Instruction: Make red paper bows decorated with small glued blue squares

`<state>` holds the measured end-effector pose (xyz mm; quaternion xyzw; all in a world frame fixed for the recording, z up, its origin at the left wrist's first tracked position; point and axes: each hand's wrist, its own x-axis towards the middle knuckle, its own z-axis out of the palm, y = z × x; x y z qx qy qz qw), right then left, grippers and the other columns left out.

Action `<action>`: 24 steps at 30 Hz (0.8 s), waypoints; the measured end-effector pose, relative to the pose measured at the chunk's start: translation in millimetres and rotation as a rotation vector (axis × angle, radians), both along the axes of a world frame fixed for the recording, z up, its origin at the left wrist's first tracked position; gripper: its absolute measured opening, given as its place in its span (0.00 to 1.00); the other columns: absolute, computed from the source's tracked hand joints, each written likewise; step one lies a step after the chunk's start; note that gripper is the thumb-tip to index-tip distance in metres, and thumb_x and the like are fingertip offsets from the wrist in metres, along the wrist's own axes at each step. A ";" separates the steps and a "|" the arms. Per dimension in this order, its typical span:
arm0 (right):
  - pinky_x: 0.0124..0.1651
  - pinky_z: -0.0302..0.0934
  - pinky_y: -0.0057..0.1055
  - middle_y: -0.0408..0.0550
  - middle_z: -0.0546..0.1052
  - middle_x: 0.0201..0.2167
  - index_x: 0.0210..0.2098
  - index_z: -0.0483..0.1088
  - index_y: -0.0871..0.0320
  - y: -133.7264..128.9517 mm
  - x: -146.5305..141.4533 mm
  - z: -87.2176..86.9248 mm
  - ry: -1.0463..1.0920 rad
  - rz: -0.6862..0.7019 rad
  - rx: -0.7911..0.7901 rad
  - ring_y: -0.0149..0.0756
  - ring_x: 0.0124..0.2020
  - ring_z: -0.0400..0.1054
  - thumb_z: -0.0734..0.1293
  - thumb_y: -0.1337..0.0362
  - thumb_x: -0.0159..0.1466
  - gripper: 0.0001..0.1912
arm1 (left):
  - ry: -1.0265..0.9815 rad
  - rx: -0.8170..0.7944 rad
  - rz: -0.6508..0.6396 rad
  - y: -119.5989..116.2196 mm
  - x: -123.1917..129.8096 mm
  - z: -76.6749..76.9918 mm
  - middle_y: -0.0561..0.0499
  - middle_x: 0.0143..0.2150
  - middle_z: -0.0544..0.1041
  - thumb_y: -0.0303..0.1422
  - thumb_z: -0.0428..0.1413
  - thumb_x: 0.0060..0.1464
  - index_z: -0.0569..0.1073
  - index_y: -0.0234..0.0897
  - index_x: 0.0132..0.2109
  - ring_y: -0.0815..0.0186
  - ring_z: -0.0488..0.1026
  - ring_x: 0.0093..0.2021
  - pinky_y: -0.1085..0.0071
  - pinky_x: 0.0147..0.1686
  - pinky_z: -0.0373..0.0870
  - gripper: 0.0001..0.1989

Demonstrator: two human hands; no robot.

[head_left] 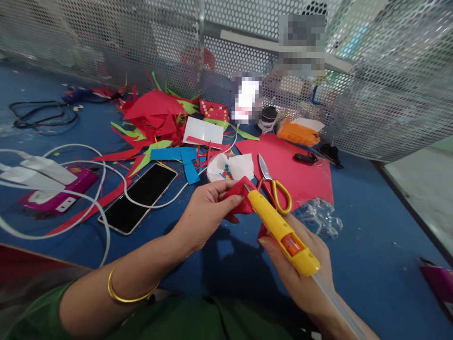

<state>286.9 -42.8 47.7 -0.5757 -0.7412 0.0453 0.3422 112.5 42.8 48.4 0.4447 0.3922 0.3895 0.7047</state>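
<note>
"Far to the left of the scissors (269, 177) on the worktop (371, 245), what is lying there?"

"A purple block (87, 179) is carrying white plugs (49, 170), and a phone (143, 193) is resting nearer the scissors. Between the block and the scissors, towards the back, a heap of red and green paper (150, 107) is spreading; blue strips (173, 154) are lying closer in."

"Those are looking cut already?"

"By their narrow, pointed shapes, I'm judging so. Just left of the scissors, a white dish (246, 165) is holding tiny coloured bits (226, 171)."

"And the hands?"

"On the near left side of the scissors, the left hand (208, 208) is holding a red paper piece (247, 208), its grip pinching between thumb and fingers. Nearer the wearer than the scissors, the right hand (316, 243) is wrapping its grip round a yellow glue gun (278, 224). The nozzle is meeting or nearly meeting the piece; I cannot tell which."

"Right of the scissors?"

"A big red sheet (307, 184) is extending from under them, with crumpled clear plastic (320, 219) on its near side."

"How far along?"

"The piece is looking folded, so shaping seems at least partly done. Gluing is apparently being started or continued; no glue is showing, and how much is remaining I cannot tell."
</note>
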 end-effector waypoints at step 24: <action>0.26 0.63 0.27 0.43 0.74 0.26 0.38 0.68 0.56 -0.7 -0.6 0.1 0.015 0.006 0.003 0.32 0.24 0.71 0.64 0.58 0.68 0.08 | -0.008 -0.004 0.006 0.2 0.7 -0.7 0.47 0.36 0.83 0.34 0.64 0.52 0.80 0.36 0.49 0.66 0.79 0.33 0.79 0.24 0.71 0.16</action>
